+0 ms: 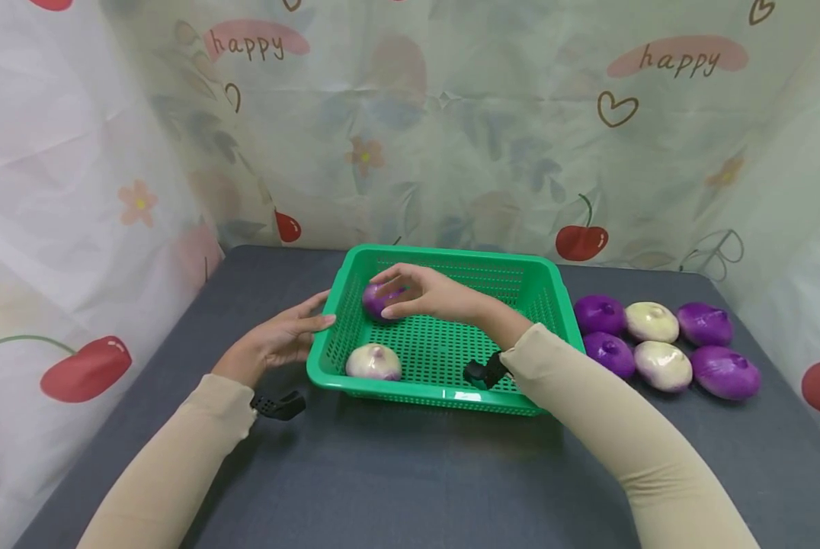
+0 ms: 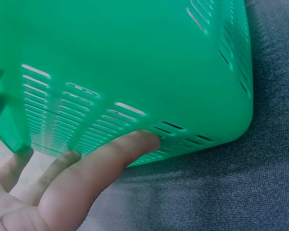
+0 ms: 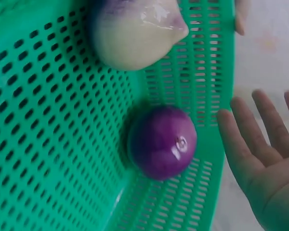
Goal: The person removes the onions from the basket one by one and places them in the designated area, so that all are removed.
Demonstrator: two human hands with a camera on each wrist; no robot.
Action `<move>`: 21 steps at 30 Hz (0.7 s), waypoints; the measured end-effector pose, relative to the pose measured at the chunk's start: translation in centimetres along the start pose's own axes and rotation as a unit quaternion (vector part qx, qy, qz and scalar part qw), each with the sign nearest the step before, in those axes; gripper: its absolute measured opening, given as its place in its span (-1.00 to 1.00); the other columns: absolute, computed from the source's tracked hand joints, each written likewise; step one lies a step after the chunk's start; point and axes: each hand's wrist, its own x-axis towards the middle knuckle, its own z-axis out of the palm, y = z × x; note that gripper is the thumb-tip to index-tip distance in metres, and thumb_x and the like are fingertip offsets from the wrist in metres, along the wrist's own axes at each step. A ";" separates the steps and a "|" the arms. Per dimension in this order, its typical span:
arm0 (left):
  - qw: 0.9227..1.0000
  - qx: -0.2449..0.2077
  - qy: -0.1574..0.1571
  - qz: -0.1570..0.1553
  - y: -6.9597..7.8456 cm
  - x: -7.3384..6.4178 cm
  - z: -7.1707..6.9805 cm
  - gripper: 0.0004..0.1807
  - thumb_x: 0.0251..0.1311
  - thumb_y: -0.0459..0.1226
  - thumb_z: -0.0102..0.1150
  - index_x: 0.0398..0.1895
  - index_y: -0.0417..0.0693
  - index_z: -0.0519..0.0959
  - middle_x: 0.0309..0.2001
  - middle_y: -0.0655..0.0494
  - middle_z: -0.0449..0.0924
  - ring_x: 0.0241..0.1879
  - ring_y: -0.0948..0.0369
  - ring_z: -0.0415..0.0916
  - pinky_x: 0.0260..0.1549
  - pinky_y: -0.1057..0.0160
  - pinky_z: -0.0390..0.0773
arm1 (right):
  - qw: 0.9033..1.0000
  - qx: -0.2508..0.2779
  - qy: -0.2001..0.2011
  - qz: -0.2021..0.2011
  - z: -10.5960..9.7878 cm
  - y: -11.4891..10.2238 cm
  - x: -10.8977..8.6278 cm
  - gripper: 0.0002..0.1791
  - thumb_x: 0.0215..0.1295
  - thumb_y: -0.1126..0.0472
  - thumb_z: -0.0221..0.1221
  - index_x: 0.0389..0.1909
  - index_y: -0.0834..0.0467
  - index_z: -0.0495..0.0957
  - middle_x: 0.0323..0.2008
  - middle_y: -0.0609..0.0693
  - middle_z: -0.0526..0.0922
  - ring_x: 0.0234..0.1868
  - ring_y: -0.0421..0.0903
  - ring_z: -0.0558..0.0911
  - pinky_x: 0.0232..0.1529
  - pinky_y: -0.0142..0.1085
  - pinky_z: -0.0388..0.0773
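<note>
A green plastic basket stands on the dark table, its floor and walls full of slots. Inside, a purple onion sits near the far left corner and a white onion with purple patches near the front left. My right hand hovers over the purple onion with fingers spread and bent a little, holding nothing; the onion shows apart from it in the right wrist view. At the basket's left end, my left hand rests its fingertips against the outer wall, its thumb on the slots in the left wrist view.
Right of the basket lie two rows of onions, purple ones at the ends and white ones in the middle. A patterned curtain hangs behind and at both sides. Both wrists carry small black devices.
</note>
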 end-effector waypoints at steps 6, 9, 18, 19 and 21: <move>1.000 -0.008 -0.006 -0.002 0.2 -0.1 0.2 -0.18 0.45 -0.19 -0.03 0.55 0.30 -0.30 0.48 -0.26 -0.11 0.27 -0.22 0.31 0.05 -0.24 0.48 | 0.999 0.000 -0.048 0.013 0.9 1.1 1.7 -0.41 0.31 0.21 0.23 0.33 0.18 0.30 0.28 0.15 0.44 0.34 0.17 0.38 0.22 -0.12 0.47; 1.000 -0.007 -0.008 -0.002 0.2 -0.1 0.2 -0.18 0.45 -0.19 -0.04 0.55 0.30 -0.31 0.48 -0.26 -0.11 0.31 -0.25 0.25 0.05 -0.25 0.47 | 0.997 -0.016 -0.075 0.029 1.0 1.7 2.1 -0.35 0.30 0.22 0.24 0.38 0.18 0.26 0.34 0.19 0.36 0.38 0.14 0.31 0.26 -0.13 0.43; 1.000 0.001 0.000 0.002 -0.2 0.3 -0.1 -0.19 0.45 -0.20 -0.05 0.55 0.34 -0.28 0.46 -0.27 -0.06 0.27 -0.20 0.33 0.03 -0.24 0.49 | 0.981 -0.055 -0.168 0.077 1.1 3.2 2.4 -0.24 0.25 0.20 0.28 0.44 0.12 0.20 0.44 0.12 0.21 0.43 0.04 0.25 0.28 -0.17 0.41; 1.000 0.001 0.001 0.002 -0.2 0.3 -0.1 -0.20 0.45 -0.20 -0.04 0.55 0.35 -0.27 0.46 -0.27 -0.05 0.26 -0.19 0.34 0.02 -0.23 0.50 | 0.980 -0.056 -0.174 0.080 1.1 3.3 2.4 -0.24 0.25 0.21 0.28 0.45 0.11 0.20 0.43 0.12 0.22 0.41 0.06 0.28 0.28 -0.16 0.41; 1.000 0.004 -0.001 0.005 -0.3 0.4 -0.2 -0.20 0.46 -0.21 -0.05 0.55 0.35 -0.27 0.47 -0.27 -0.07 0.25 -0.18 0.35 0.02 -0.23 0.51 | 0.977 -0.057 -0.186 0.085 1.0 3.6 2.3 -0.25 0.25 0.22 0.27 0.44 0.10 0.20 0.42 0.14 0.24 0.36 0.06 0.36 0.27 -0.17 0.42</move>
